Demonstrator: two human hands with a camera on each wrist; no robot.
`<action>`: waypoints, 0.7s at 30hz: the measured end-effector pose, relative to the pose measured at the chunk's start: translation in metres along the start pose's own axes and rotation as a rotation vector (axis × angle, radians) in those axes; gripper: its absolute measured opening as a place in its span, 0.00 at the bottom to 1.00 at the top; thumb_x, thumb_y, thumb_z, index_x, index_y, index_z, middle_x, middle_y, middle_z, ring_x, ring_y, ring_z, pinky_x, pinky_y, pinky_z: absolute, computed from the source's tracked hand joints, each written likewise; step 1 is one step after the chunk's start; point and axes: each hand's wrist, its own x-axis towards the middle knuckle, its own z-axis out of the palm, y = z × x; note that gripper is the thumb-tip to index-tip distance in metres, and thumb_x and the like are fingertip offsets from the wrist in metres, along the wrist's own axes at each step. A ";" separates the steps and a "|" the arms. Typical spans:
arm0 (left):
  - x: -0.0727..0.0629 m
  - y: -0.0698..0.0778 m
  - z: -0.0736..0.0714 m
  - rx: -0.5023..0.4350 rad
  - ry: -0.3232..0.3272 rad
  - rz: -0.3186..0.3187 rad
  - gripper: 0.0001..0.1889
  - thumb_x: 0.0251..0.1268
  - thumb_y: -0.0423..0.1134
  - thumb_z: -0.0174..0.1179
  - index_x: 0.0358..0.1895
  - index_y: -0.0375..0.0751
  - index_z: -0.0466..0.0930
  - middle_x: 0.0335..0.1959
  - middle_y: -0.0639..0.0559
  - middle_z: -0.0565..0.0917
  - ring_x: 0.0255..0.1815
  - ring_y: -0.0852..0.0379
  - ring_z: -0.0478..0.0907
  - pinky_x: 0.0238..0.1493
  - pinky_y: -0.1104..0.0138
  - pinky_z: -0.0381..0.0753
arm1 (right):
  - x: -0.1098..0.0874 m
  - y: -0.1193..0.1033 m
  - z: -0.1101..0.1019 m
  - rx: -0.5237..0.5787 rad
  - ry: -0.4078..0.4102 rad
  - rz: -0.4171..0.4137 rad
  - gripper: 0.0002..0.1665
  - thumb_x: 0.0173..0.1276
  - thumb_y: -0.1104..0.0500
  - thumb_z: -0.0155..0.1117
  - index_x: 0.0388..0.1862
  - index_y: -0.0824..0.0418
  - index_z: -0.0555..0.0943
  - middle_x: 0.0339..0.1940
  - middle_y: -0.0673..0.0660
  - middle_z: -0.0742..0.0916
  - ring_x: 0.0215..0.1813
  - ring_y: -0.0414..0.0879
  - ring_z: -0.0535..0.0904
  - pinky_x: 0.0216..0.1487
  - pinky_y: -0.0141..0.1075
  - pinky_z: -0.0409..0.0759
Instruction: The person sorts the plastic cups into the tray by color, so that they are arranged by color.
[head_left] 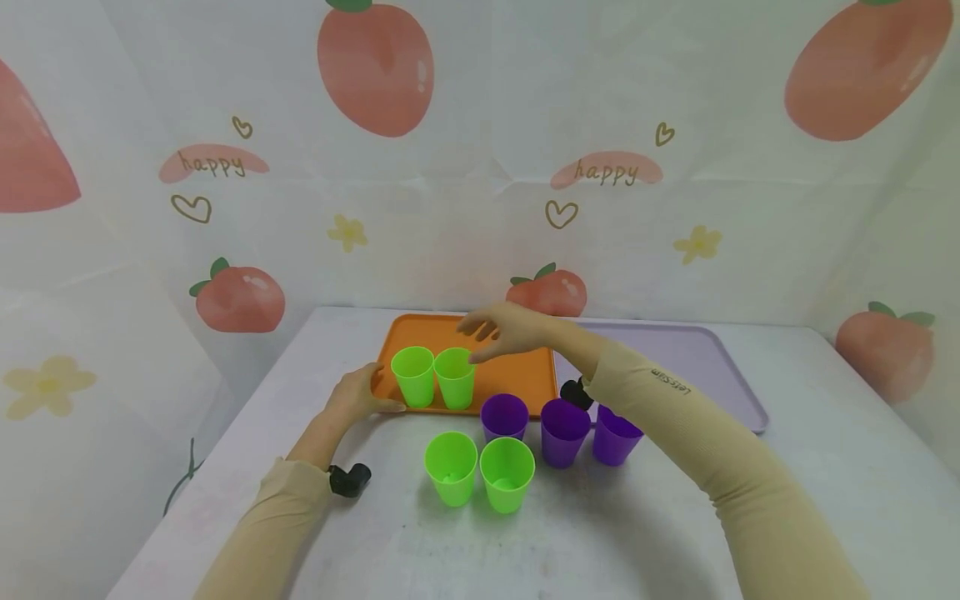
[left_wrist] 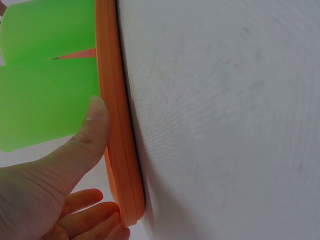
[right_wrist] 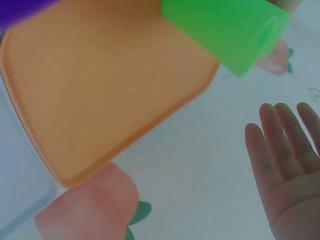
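Note:
My left hand [head_left: 354, 395] holds the front left corner of the orange tray [head_left: 517, 379], with the thumb [left_wrist: 92, 127] on its front rim and the fingertips at its side. Two bright green cups [head_left: 413, 377] [head_left: 455, 378] stand upright side by side on the tray's left part. Above the tray, my right hand [head_left: 510, 331] hovers by the right-hand green cup, nothing in its grasp. In the right wrist view its fingers [right_wrist: 285, 145] are extended, apart from the green cup [right_wrist: 220, 30].
Two more green cups [head_left: 451, 468] [head_left: 507, 475] stand on the white table in front of the tray. Three purple cups [head_left: 505, 417] [head_left: 565, 433] [head_left: 617, 437] stand to their right and behind. A pale lilac tray [head_left: 675, 358] adjoins the orange one. A printed cloth [head_left: 480, 225] hangs behind.

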 end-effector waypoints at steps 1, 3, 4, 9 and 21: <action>0.000 0.000 0.000 0.003 -0.001 0.001 0.44 0.47 0.47 0.71 0.65 0.26 0.61 0.63 0.29 0.69 0.64 0.32 0.66 0.65 0.46 0.67 | -0.003 0.000 -0.001 0.003 0.020 -0.015 0.31 0.61 0.54 0.66 0.63 0.61 0.71 0.60 0.59 0.79 0.60 0.53 0.78 0.63 0.43 0.76; 0.001 0.000 0.000 -0.001 -0.007 -0.004 0.44 0.48 0.47 0.70 0.65 0.26 0.60 0.63 0.29 0.69 0.64 0.32 0.65 0.66 0.45 0.66 | -0.009 0.000 -0.003 0.021 0.057 -0.040 0.29 0.61 0.55 0.66 0.60 0.61 0.73 0.58 0.59 0.80 0.58 0.52 0.79 0.62 0.43 0.77; 0.001 0.000 0.000 -0.004 -0.009 -0.007 0.44 0.48 0.47 0.70 0.65 0.26 0.60 0.63 0.29 0.69 0.64 0.32 0.65 0.66 0.45 0.66 | -0.012 0.000 -0.004 0.033 0.072 -0.050 0.28 0.61 0.55 0.66 0.60 0.61 0.74 0.57 0.59 0.81 0.57 0.52 0.79 0.61 0.44 0.77; 0.001 -0.001 0.000 -0.002 -0.007 -0.005 0.44 0.48 0.47 0.70 0.65 0.27 0.60 0.64 0.29 0.68 0.65 0.31 0.64 0.67 0.45 0.65 | -0.030 -0.003 -0.007 0.103 0.133 -0.089 0.25 0.61 0.58 0.66 0.56 0.63 0.75 0.53 0.60 0.82 0.55 0.52 0.80 0.58 0.45 0.79; -0.002 0.000 -0.003 0.013 0.018 0.038 0.43 0.47 0.47 0.71 0.63 0.26 0.62 0.61 0.29 0.71 0.62 0.30 0.67 0.64 0.45 0.67 | -0.080 -0.009 0.005 0.229 0.209 -0.077 0.26 0.61 0.58 0.66 0.57 0.64 0.74 0.54 0.60 0.83 0.55 0.53 0.80 0.55 0.40 0.81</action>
